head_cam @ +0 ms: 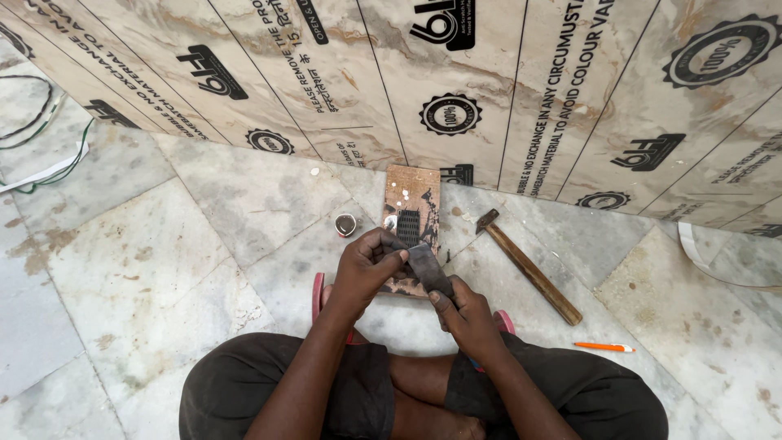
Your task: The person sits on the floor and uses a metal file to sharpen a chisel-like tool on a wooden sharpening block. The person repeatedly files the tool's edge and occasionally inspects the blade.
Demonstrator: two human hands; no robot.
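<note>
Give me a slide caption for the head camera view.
Seated on a marble floor, left hand and right hand hold a dark strip beside a hammer.

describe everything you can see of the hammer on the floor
The hammer lies flat on the marble floor, right of the small wooden board. Its dark, worn metal head points up-left toward the laminate sheet; its long brown wooden handle runs diagonally down-right. Neither hand touches it, and an orange pencil lies beyond its handle end.

Marble floor point(163, 244); laminate sheet point(489, 81), prob. leaning.
</note>
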